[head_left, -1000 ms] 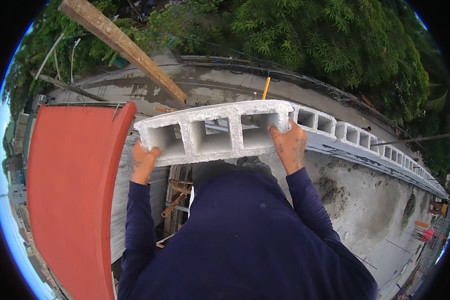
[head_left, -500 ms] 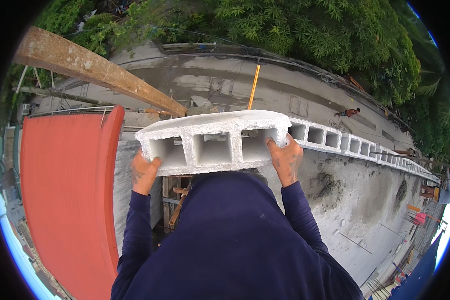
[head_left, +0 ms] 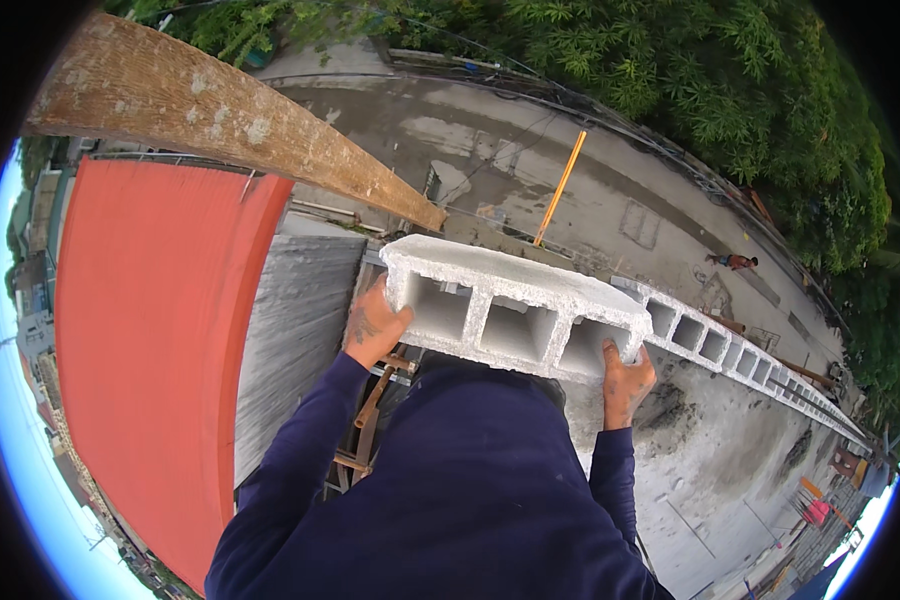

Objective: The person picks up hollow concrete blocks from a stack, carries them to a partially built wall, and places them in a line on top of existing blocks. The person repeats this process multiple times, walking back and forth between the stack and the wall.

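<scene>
Spatially, the hollow concrete block [head_left: 515, 273] lies between the two sets of fingers, its long axis running from the left hand [head_left: 372, 326] to the right hand [head_left: 627, 388], with the right end lower in view. Both sets of fingers are clamped on its ends, thumbs at the open-celled face. Beyond the right fingers, a row of blocks [head_left: 702, 337] recedes rightward; the right hand is the nearer to it. Whether block and row touch cannot be told.
</scene>
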Tool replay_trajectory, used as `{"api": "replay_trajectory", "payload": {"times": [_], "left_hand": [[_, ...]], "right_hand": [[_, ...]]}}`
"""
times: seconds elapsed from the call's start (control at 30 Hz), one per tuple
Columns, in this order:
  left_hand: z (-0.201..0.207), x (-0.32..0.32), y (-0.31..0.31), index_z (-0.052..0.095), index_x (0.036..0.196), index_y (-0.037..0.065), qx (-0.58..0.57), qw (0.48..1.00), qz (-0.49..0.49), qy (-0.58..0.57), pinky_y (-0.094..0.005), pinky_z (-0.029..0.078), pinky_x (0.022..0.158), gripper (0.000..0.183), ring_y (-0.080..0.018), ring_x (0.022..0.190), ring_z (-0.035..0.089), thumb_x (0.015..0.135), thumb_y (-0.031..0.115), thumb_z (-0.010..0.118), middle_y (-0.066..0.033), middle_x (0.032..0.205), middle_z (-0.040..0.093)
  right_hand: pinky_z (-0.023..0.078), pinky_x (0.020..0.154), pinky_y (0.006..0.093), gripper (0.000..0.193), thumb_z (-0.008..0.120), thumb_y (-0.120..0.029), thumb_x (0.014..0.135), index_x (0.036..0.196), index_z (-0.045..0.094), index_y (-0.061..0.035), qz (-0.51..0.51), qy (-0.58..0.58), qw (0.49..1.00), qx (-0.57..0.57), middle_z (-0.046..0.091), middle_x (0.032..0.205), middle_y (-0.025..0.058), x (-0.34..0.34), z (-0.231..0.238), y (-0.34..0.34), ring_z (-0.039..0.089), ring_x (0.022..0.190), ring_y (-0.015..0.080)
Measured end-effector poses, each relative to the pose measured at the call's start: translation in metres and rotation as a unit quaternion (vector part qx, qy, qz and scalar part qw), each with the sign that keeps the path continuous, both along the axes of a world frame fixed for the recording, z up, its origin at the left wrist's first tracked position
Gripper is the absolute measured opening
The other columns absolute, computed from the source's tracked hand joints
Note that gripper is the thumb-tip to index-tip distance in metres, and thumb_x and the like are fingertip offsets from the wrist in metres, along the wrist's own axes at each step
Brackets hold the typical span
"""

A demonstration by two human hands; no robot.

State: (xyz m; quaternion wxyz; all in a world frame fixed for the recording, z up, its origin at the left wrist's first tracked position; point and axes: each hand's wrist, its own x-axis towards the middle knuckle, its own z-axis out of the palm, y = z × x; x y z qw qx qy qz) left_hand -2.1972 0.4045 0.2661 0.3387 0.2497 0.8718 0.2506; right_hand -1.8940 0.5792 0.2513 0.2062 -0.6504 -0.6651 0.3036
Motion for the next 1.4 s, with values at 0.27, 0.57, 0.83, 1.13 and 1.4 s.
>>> {"api": "replay_trajectory", "payload": {"times": [0.27,0.57,0.83,1.13,1.4], "left_hand": [[-0.027,-0.015,0.01,0.052,0.11,-0.003,-0.006,0.999,-0.043,0.022,-0.0438,0.044,0.085,0.047,-0.0414,0.094,0.057,0.07,0.019,0.059,-0.0248,0.097,0.061],[-0.041,-0.03,0.025,0.054,0.109,-0.001,0.032,0.997,-0.068,0.017,-0.0409,0.046,0.079,0.041,-0.0378,0.092,0.06,0.07,0.01,0.059,-0.0206,0.095,0.063],[-0.065,-0.03,0.042,0.054,0.107,-0.001,-0.056,0.995,-0.079,0.035,-0.0429,0.046,0.08,0.041,-0.0392,0.092,0.06,0.069,0.012,0.061,-0.0223,0.096,0.063],[-0.122,-0.04,0.051,0.053,0.111,-0.002,-0.034,0.997,-0.062,0.022,-0.042,0.047,0.081,0.044,-0.0389,0.092,0.06,0.071,0.016,0.06,-0.0229,0.097,0.063],[-0.17,-0.047,0.061,0.054,0.109,-0.001,-0.002,0.999,-0.035,-0.001,-0.0406,0.047,0.08,0.042,-0.0372,0.091,0.061,0.071,0.016,0.062,-0.0211,0.096,0.064]], "right_hand": [[0.048,0.067,0.0383,0.048,0.072,-0.028,0.068,0.092,0.06,0.0128,-0.026,-0.076,0.996,-0.029,0.064,0.071,0.0234,-0.008,-0.003,-0.001,0.064,0.066,0.0325],[0.047,0.06,0.0395,0.052,0.073,-0.033,0.067,0.093,0.061,0.0107,-0.078,-0.107,0.99,-0.044,0.058,0.057,0.0212,-0.021,-0.029,0.0,0.06,0.056,0.035],[0.047,0.057,0.0378,0.053,0.073,-0.029,0.068,0.101,0.06,0.0107,-0.046,-0.085,0.993,-0.064,0.057,0.056,0.0194,-0.018,-0.065,0.007,0.06,0.053,0.0322],[0.048,0.062,0.0372,0.059,0.073,-0.028,0.068,0.104,0.056,0.0162,-0.077,-0.103,0.99,-0.051,0.061,0.067,0.0255,-0.032,-0.106,0.012,0.063,0.063,0.0352],[0.049,0.068,0.039,0.059,0.075,-0.029,0.068,0.103,0.057,0.0144,-0.082,-0.147,0.982,-0.082,0.063,0.076,0.0279,-0.04,-0.144,0.024,0.065,0.072,0.0354]]}}
